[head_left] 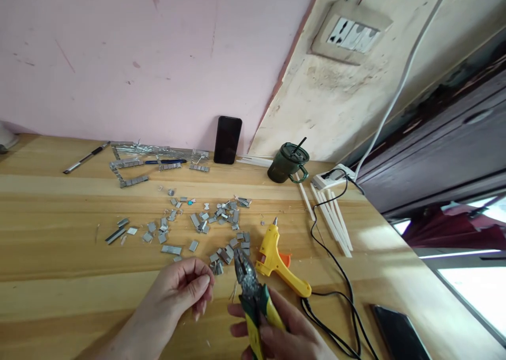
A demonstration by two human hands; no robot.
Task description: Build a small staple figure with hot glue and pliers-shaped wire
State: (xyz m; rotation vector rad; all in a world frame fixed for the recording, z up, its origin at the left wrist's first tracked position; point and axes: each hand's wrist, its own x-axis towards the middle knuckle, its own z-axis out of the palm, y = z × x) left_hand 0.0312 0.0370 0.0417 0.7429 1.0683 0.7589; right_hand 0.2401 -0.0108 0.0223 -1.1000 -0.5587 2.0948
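Observation:
My right hand [294, 331] is wrapped round the yellow-and-green handles of a pair of pliers [249, 283], its worn metal jaws pointing away from me. My left hand [185, 286] is closed, thumb against the curled fingers; whatever it may hold is hidden. Just beyond both hands lie several small grey metal pieces [226, 254], with more of the grey strips [171, 250] scattered to the left. Right of the pliers, a yellow glue gun [271, 246] with an orange trigger rests on its side.
At the back are a wire-like assembly [158, 152], a pen [87, 157], an upright phone [227, 140] and a green mug [288, 162]. White glue sticks [332, 220], a power strip [334, 176] and black cables [348, 278] occupy the right side. Another phone [399, 332] lies near the edge.

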